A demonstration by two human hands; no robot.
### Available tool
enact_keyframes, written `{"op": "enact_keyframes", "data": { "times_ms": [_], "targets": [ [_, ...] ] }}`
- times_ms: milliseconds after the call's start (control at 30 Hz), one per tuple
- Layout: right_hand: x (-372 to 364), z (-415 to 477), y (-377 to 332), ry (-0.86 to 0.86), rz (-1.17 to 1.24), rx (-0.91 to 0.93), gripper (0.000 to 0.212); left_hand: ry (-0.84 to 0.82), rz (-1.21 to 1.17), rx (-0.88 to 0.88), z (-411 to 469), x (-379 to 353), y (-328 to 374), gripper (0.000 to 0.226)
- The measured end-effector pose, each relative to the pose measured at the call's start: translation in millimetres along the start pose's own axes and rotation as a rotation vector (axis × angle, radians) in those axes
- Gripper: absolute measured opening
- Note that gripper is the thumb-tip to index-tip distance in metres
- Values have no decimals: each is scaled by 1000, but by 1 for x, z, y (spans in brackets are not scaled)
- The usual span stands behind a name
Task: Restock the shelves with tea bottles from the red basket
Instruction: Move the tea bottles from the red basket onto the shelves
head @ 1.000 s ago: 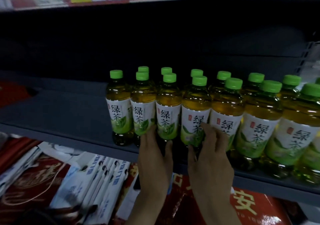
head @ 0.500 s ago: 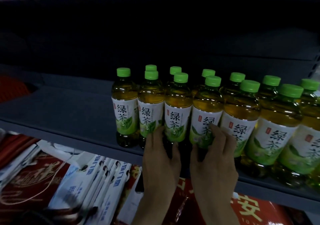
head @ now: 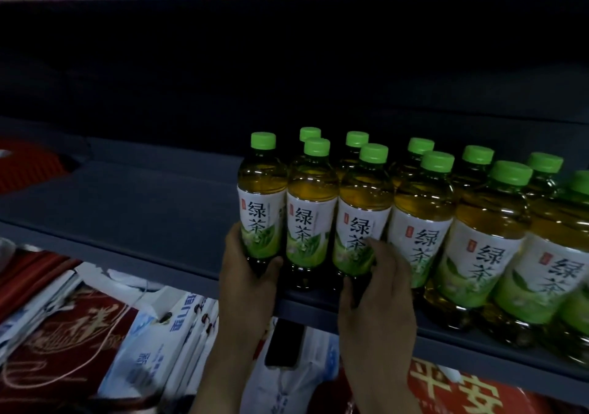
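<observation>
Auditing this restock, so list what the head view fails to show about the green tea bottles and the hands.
- Back-row bottles: only caps show; front-row bottles hide their bodies.
- Rightmost bottle: cut off by the right frame edge.
- Left hand on the leftmost bottle: fingers behind the bottle, grip unclear.
- Right hand over the third front bottle: the bottle's base is covered.
- Red basket: out of frame.

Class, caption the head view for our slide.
Left hand and right hand square up green tea bottles on the shelf.
</observation>
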State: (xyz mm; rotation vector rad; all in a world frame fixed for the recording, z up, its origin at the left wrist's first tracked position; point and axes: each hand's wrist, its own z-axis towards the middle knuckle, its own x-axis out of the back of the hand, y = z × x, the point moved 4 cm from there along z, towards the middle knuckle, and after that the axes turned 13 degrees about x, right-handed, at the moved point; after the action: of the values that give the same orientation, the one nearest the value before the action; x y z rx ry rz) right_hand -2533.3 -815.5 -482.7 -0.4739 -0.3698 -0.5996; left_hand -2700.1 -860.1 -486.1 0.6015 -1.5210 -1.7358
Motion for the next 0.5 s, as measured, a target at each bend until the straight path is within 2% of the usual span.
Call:
{"op": "enact_keyframes", "data": {
  "times_ms": [167, 500],
  "targets": [
    [1, 0, 2, 43, 78, -6, 77, -10, -3, -40, 0, 0, 3, 78],
    [0, 0, 0, 29, 109, -7, 73, 53, 41, -52, 1, 1, -1, 73]
  ]
}}
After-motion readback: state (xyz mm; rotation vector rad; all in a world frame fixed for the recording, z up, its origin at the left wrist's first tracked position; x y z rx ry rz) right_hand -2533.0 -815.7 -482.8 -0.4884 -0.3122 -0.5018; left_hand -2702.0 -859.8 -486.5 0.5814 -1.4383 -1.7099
